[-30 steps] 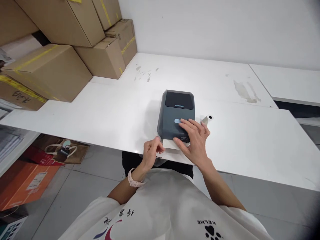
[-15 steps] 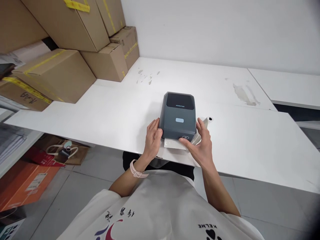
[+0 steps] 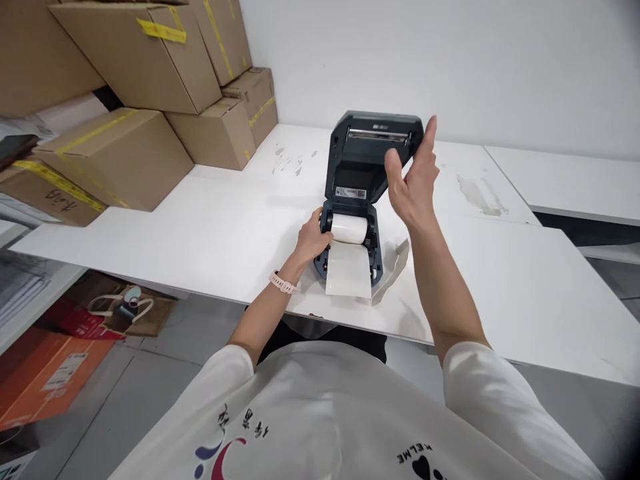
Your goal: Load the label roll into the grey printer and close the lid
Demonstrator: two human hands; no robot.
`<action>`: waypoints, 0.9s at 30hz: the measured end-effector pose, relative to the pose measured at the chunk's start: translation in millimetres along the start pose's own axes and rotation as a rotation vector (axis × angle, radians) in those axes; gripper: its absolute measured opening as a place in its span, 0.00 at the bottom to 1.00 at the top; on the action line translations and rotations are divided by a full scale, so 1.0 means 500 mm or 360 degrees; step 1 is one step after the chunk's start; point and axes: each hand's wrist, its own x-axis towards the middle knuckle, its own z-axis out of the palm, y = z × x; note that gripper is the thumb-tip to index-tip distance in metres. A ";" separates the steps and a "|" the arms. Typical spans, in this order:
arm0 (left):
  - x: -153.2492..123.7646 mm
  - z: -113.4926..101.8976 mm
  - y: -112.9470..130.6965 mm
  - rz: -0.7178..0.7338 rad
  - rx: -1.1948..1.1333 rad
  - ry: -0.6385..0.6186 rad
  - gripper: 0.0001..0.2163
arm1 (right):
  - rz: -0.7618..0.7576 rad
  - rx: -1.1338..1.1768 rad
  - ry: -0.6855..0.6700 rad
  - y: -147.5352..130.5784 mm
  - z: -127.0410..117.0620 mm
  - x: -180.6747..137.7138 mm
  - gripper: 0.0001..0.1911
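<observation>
While the printer (image 3: 349,208) is sitting open on the counter (image 3: 240,227), the left hand (image 3: 311,237) is clasping its base (image 3: 376,250) on the left, the outer fingers partly hidden. The right hand (image 3: 416,183) is spreading at the raised lid's (image 3: 367,160) right edge — whether its fingers are gripping, I cannot tell. Behind the front paper (image 3: 349,270), a white roll (image 3: 350,228) is lying inside; beside the base, a curled strip (image 3: 393,273) is resting — its far end hard to make out.

L hand (image 3: 313,238) is lower, fingers (image 3: 316,215) bent, thumb (image 3: 325,238) turned inward; R hand (image 3: 417,180) is higher, w/ thumb & index (image 3: 431,132) spread apart.
</observation>
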 end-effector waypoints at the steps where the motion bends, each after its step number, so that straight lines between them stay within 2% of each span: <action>1: 0.001 0.001 0.003 -0.0012 -0.0003 0.0002 0.38 | -0.0051 -0.0046 0.0031 -0.002 -0.001 0.015 0.42; 3: -0.005 -0.001 0.015 -0.0047 0.0000 0.0013 0.38 | -0.0184 -0.0178 0.0092 -0.014 -0.005 0.024 0.41; 5: -0.013 -0.003 0.029 -0.0085 0.0013 0.0004 0.38 | -0.0294 -0.0331 -0.0089 -0.030 -0.007 0.011 0.32; 7: -0.018 -0.004 0.038 -0.0105 0.0045 -0.0003 0.38 | -0.0329 -0.0490 -0.0584 -0.042 0.002 -0.014 0.22; 8: -0.019 -0.004 0.040 -0.0107 0.0062 -0.0007 0.37 | -0.0322 -0.0578 -0.0880 -0.045 0.012 -0.028 0.21; 10: -0.019 -0.003 0.041 -0.0101 0.0075 -0.0011 0.37 | -0.0273 -0.0765 -0.1371 -0.043 0.039 -0.052 0.26; 11: -0.018 -0.002 0.039 -0.0099 0.0075 -0.0008 0.37 | -0.0242 -0.0845 -0.1520 -0.039 0.054 -0.060 0.31; 13: -0.016 -0.002 0.036 -0.0106 0.0061 -0.0001 0.37 | -0.0173 -0.0917 -0.1655 -0.027 0.078 -0.068 0.39; 16: -0.016 -0.001 0.031 -0.0108 0.0006 -0.0002 0.38 | -0.0118 -0.0630 -0.1635 -0.010 0.071 -0.060 0.47; 19: -0.016 -0.001 0.028 -0.0111 -0.0079 -0.0005 0.39 | -0.0125 -0.0020 -0.1561 0.000 0.003 -0.041 0.49; 21: -0.015 0.001 0.026 -0.0139 -0.0122 0.0001 0.39 | -0.0122 0.0263 -0.1414 0.009 -0.060 -0.029 0.50; 24: -0.013 0.004 0.020 -0.0152 -0.0139 0.0014 0.41 | -0.0004 0.0400 -0.1090 0.041 -0.142 -0.016 0.51; 27: -0.012 0.005 0.015 -0.0161 -0.0140 0.0014 0.40 | 0.0285 0.0429 -0.0822 0.107 -0.174 -0.013 0.52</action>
